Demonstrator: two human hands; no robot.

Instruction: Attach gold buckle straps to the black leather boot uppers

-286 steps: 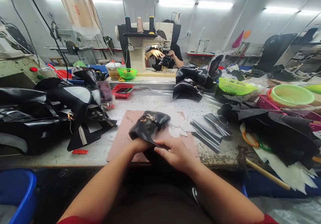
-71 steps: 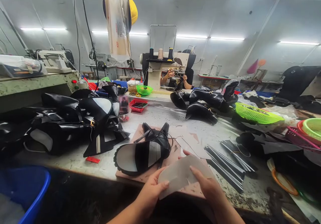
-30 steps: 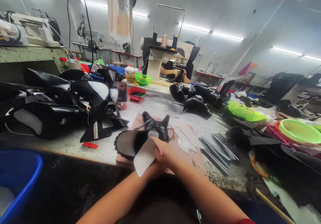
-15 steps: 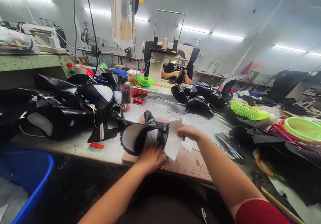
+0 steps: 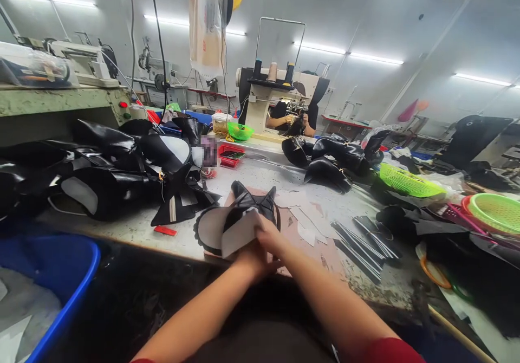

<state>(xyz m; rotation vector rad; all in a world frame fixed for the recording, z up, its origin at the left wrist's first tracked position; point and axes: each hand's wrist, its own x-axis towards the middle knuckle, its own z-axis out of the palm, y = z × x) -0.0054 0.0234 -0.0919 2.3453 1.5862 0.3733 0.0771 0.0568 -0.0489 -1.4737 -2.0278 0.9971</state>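
A black leather boot upper with a pale grey lining lies on a pinkish board in front of me. My right hand pinches the edge of a white sheet piece and holds it over the upper's opening. Just below it, my left hand reaches to the near side of the upper. The sheet and my right hand hide its fingers, so its grip does not show. More white pieces lie on the board to the right.
Black boot uppers are heaped at left, with others at the back right. Black-and-white strips lie to the right. A blue bin stands lower left. Behind a sewing machine, another person's hands show.
My right hand has brought the white sheet leftward from beside the upper to over its opening. The sheet now covers my left hand's fingers. The camera view has shifted slightly.
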